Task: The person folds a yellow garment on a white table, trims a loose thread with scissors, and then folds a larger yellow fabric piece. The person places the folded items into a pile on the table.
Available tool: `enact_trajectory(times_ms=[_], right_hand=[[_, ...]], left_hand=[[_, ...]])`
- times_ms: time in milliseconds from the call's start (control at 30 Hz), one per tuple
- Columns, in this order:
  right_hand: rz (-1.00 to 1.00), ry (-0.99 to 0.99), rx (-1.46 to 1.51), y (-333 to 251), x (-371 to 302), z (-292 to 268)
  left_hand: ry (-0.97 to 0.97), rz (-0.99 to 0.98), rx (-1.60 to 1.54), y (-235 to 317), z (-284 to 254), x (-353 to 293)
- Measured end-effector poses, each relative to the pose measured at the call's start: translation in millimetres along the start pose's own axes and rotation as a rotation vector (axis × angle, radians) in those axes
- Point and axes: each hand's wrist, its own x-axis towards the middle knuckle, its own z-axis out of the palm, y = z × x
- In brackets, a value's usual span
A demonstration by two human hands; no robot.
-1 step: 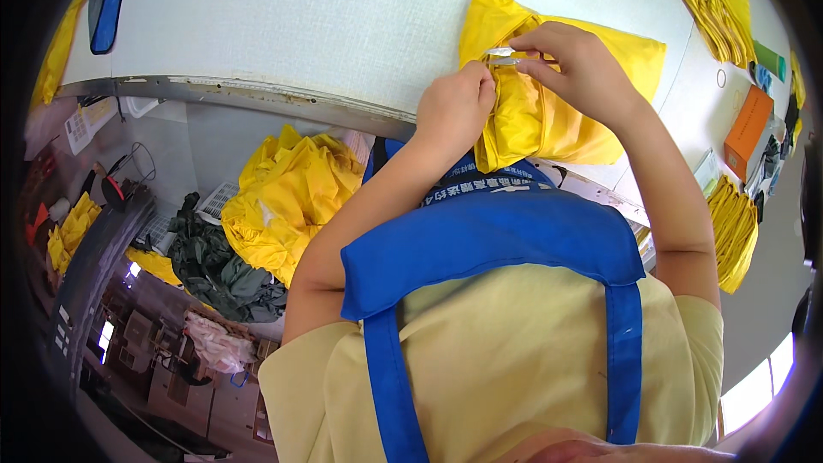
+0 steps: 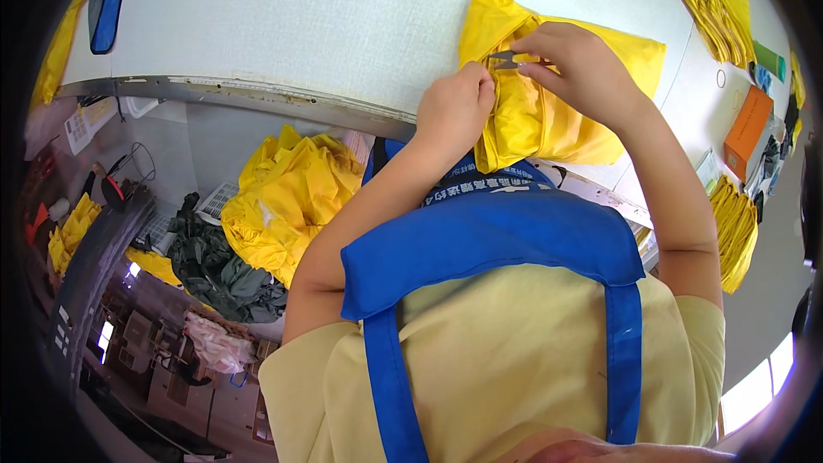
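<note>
A yellow fabric piece [image 2: 604,129], folded and rumpled, lies at the front edge of the white table. My left hand [image 2: 457,103] pinches its left part, fingers closed on the cloth. In the fingers of my right hand [image 2: 573,58] are small thread snips [image 2: 504,61] with pointed metal blades, held just above the fabric. The blades stand apart and point left, near my left fingertips. Whether a thread lies between them is too small to tell.
A yellow cloth heap [image 2: 287,206] and dark green cloth [image 2: 223,266] lie below the table at left. A blue pouch [image 2: 106,13] rests at the far left. Stacked yellow pieces [image 2: 711,4] and an orange box [image 2: 747,130] are on the right.
The snips have tilted, so their blades look dark instead of bright. My right hand has shifted very slightly. My left hand and the fabric have stayed in place.
</note>
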Motion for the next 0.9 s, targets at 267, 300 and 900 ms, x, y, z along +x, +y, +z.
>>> enact_trajectory(times_ms=[267,300,900], right_hand=[[-0.215,-0.174,-0.398,-18.7,6.2,1.0],[-0.214,-0.170,-0.395,-19.6,6.6,0.8],[-0.202,-0.152,-0.451,-26.3,5.5,9.4]], left_hand=[[-0.009,-0.010,-0.051,-0.1,-1.1,-0.5],[-0.007,-0.006,-0.058,-0.4,-1.0,-0.8],[-0.008,0.026,-0.041,-2.5,-0.8,-1.8]])
